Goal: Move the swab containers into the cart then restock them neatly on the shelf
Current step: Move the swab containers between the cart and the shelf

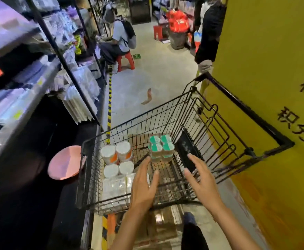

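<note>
My landmark was the cart [165, 112], a black wire basket w/ its handle frame tipped up on the right. Biggest edge: the yellow wall [273, 51] ran hard along the cart's right side, its frame nearly against it, so no room there. Left of the cart stood the dark shelf unit [21, 98], goods on it too blurred to read; a pink round disc [66, 162] poked out just beside the cart's left rim. Beyond the cart's far end the concrete floor [156, 69] lay open, w/ a striped yellow-black line running along the shelf base. Farther off, a person sat on a red stool [125, 60] by the shelves, another stood near the wall, well apart from the cart.

Inside the cart, far right: a wrapped block of swab containers w/ green lids [161, 147], four lids on top, clear bodies, upright. Left side of the cart: four round swab tubs [117, 159], white tops, two w/ orange bands, packed close. Nearer me than those, clear flat packs [115, 188] lay against the cart's near-left corner.

My left hand [144, 184] was unclenched, fingers straight, tips at the green-lid block's near-left bottom edge; touching or not, cdn't tell. My right hand [201, 179] was also released, fingers spread, holding nothing, just right of the block.
</note>
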Demonstrator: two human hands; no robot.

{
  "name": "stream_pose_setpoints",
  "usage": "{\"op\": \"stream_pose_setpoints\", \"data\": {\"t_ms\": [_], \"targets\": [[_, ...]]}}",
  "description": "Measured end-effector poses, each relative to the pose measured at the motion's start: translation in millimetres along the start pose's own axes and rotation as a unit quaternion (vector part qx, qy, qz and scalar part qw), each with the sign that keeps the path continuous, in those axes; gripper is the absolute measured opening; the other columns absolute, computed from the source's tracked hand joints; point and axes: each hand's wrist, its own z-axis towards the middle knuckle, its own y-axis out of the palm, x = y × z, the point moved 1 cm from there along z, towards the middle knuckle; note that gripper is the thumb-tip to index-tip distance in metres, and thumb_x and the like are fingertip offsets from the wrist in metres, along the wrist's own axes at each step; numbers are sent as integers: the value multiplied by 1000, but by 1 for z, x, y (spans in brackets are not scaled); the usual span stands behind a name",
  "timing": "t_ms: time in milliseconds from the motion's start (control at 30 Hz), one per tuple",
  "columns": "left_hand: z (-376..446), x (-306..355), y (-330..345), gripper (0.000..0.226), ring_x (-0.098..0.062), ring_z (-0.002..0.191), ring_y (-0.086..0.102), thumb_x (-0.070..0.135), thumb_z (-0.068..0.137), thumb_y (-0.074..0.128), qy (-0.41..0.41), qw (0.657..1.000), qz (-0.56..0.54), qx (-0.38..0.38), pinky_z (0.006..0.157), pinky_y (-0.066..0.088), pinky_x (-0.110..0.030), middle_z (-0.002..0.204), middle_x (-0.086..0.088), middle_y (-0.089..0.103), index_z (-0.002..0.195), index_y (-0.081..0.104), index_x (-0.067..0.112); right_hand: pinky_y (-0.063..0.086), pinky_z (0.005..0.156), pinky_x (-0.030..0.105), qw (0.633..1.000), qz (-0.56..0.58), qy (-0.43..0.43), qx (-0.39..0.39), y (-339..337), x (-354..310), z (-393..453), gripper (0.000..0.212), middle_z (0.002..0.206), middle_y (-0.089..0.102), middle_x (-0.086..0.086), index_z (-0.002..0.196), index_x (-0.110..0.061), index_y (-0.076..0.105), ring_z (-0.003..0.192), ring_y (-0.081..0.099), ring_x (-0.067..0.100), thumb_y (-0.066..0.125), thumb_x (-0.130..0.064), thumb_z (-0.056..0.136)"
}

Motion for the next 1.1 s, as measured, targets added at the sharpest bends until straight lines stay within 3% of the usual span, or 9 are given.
{"op": "stream_pose_setpoints", "data": {"t_ms": [100, 200, 400, 633, 800, 967, 1100], "targets": [[49, -9, 19, 54, 3, 134, 27, 36, 95, 51, -14, 1000, 1, 16, 111, 24, -24, 145, 17, 32, 145, 32, 28, 29, 111, 33, 999, 7, 15, -32, 9, 18, 53, 68, 148, 35, -14, 145, -33, 35, 134, 29, 1, 46, -61, 83], [95, -19, 39, 48, 18, 123, 27, 33, 96, 53, -25, 999, 11, 31, 103, 23, -8, 137, 21, 34, 139, 32, 36, 29, 111, 31, 998, 6, 33, -62, 17, 37, 104, 75, 149, 35, -11, 145, -31, 35, 134, 30, 2, 45, -65, 79], [170, -56, 79, 57, -16, 137, 35, 36, 95, 52, -97, 995, 28, 15, 110, 36, -44, 150, 0, 36, 146, 33, 21, 29, 111, 30, 990, -2, 97, -103, 41, 86, 181, 67, 149, 37, -3, 146, -28, 34, 137, 33, 13, 63, -45, 87], [226, -116, 112, 63, -12, 132, 41, 41, 87, 65, -134, 990, 26, -21, 107, 40, -42, 144, 4, 44, 141, 38, 23, 29, 111, 33, 971, 32, 206, -114, 102, 147, 230, 88, 153, 32, -1, 149, -23, 27, 140, 30, 16, 75, -41, 78], [253, -174, 137, 82, -17, 134, 38, 37, 75, 78, -167, 985, 35, -37, 110, 36, -42, 145, -3, 41, 142, 35, 15, 25, 109, 26, 952, 70, 278, -105, 157, 196, 246, 108, 154, 27, 5, 151, -16, 18, 139, 28, 16, 85, -31, 69], [266, -228, 166, 94, -16, 129, 41, 35, 61, 88, -203, 978, 12, -37, 105, 32, -27, 139, 0, 45, 139, 38, 17, 27, 116, 36, 945, 55, 311, -83, 200, 239, 255, 112, 153, 28, 13, 150, -6, 18, 141, 28, 25, 88, -14, 64], [270, -261, 192, 105, -20, 122, 50, 60, 47, 81, -229, 973, -16, -33, 104, 42, -40, 132, -4, 53, 133, 44, 12, 35, 109, 34, 940, 60, 329, -66, 224, 260, 261, 108, 145, 43, 12, 149, -9, 23, 135, 39, 24, 87, -4, 62]]}}
